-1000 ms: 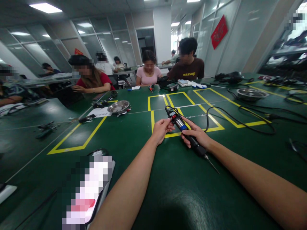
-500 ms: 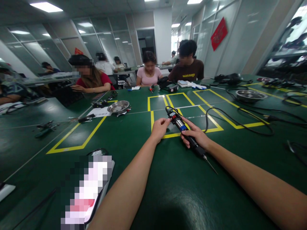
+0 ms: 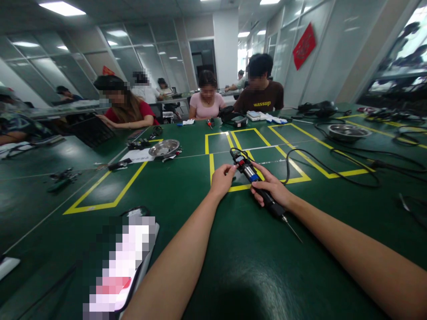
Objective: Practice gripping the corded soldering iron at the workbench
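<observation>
On my feed, a slim cylindrical electric screwdriver with a black body, a silver collar and a blue band (image 3: 254,177) lies slantwise across the middle of the green tabletop (image 3: 253,253), its long thin metal bit (image 3: 294,230) angled toward me and to the right. I see the right hand (image 3: 271,190) closed around the black grip, thumb along the top. The left hand (image 3: 223,181) has its fingers curled, thumb and forefinger at the cord end beside a small red part (image 3: 240,162); I can't tell whether they pinch it or only touch.

I judge the tool rigid and moderately heavy, its black grip surer to hold than the smooth silver collar, which may be slippery. I'd take it round the black grip, clear of the slender bit, and allow for drag from the flexible black cable (image 3: 287,165).

The right palm and most of its fingertips are hidden from me. The red part is too small to read, and I can't make out whether the tool touches the tabletop.
</observation>
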`<state>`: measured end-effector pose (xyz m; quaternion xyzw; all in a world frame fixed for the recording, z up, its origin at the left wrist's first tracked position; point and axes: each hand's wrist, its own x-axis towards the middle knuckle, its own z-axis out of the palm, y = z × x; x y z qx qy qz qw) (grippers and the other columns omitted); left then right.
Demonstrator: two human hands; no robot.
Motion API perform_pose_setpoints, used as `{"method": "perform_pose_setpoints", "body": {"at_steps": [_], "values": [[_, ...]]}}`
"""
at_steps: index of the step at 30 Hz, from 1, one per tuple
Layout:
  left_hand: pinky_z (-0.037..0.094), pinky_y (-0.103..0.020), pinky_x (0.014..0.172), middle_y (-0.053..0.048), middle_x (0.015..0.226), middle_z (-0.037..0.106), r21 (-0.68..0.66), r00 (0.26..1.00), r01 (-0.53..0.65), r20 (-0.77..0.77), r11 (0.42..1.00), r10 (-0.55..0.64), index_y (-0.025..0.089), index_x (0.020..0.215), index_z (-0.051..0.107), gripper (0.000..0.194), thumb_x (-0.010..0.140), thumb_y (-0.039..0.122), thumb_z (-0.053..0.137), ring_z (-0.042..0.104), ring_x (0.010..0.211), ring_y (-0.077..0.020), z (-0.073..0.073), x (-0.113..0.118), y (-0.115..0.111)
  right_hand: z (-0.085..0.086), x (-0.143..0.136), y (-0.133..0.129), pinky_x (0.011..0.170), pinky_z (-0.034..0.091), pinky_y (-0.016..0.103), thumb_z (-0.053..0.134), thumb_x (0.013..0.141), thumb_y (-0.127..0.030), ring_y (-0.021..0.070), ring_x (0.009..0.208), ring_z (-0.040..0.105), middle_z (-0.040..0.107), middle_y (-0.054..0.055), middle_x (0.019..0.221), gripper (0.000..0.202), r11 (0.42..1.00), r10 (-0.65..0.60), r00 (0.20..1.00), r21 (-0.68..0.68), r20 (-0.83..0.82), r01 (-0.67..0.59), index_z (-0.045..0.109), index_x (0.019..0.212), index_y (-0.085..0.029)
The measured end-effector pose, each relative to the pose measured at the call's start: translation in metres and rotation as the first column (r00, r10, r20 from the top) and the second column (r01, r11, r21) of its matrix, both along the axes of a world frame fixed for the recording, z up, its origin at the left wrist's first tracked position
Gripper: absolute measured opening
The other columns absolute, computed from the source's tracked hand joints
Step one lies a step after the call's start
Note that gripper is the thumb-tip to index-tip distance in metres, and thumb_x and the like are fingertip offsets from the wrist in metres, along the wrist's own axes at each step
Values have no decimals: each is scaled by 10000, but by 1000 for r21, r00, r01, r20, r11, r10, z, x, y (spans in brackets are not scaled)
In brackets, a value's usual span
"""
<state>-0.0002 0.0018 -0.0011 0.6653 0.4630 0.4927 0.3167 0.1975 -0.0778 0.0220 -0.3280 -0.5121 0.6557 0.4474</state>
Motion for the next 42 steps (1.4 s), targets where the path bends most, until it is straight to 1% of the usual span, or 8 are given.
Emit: {"method": "perform_pose_setpoints", "body": {"at_steps": [17, 23, 26, 28, 33, 36, 38, 42], "values": [[431, -292, 711, -64, 848, 719, 9, 977, -18, -214, 1000, 20, 193, 881, 726, 425, 982, 487, 435, 630, 784, -207, 1, 1, -2, 0, -2, -2, 404, 492, 256, 675, 826, -254, 139, 462, 572, 657, -33, 727, 929, 1000, -30, 999, -7, 11, 30, 136, 1573, -376], [473, -345, 875, -92, 980, 722, 28, 928, -128, -349, 991, 130, 199, 1019, 664, 492, 1033, 463, 250, 664, 948, -231, 3, 4, -4, 6, 5, 5, 427, 506, 271, 698, 791, -268, 148, 488, 581, 641, -41, 708, 945, 973, -230, 973, -9, 14, 230, 166, 1564, -377], [455, -385, 960, -137, 1124, 700, 74, 824, -142, -543, 987, 160, 168, 1178, 620, 398, 1015, 373, 321, 633, 1080, -266, 4, 7, -8, 20, 19, 12, 436, 516, 272, 707, 759, -256, 151, 502, 588, 624, -46, 700, 972, 908, -417, 907, -5, 55, 418, 169, 1560, -368], [382, -418, 1078, -164, 1290, 637, 128, 736, -137, -650, 982, 188, 137, 1278, 582, 419, 989, 357, 371, 549, 1245, -290, 4, 10, -13, 29, 35, 18, 437, 518, 274, 701, 746, -224, 152, 502, 588, 611, -46, 695, 983, 834, -549, 830, 6, 99, 552, 163, 1557, -364], [77, -577, 1207, -137, 1608, 316, 80, 558, -220, -807, 972, 193, 182, 1507, 404, 703, 949, 598, 308, 156, 1511, -387, 1, 14, -23, 35, 86, 34, 488, 528, 318, 633, 812, -136, 156, 510, 590, 585, -14, 710, 911, 578, -801, 542, 90, 254, 811, 147, 1559, -325], [-3, -604, 1201, -108, 1642, 233, -3, 512, -253, -849, 967, 131, 218, 1554, 332, 793, 923, 681, 200, 71, 1524, -396, 0, 14, -24, 28, 116, 39, 517, 514, 315, 613, 848, -115, 140, 512, 582, 568, -9, 733, 789, 471, -833, 426, 49, 352, 881, 229, 1508, -312], [-12, -602, 1202, -111, 1649, 203, -43, 500, -260, -861, 965, 96, 216, 1567, 305, 826, 912, 700, 164, 73, 1523, -397, 1, 14, -24, 22, 130, 41, 511, 502, 311, 595, 851, -83, 138, 507, 575, 561, 1, 722, 653, 463, -812, 430, -13, 395, 886, 339, 1427, -253], [13, -602, 1204, -111, 1656, 169, -76, 495, -262, -866, 962, 66, 216, 1578, 275, 861, 896, 719, 124, 72, 1523, -396, 3, 14, -23, 17, 143, 42, 489, 496, 322, 590, 830, -30, 158, 500, 579, 558, 21, 669, 420, 514, -759, 506, -101, 411, 852, 481, 1206, -183]]}}
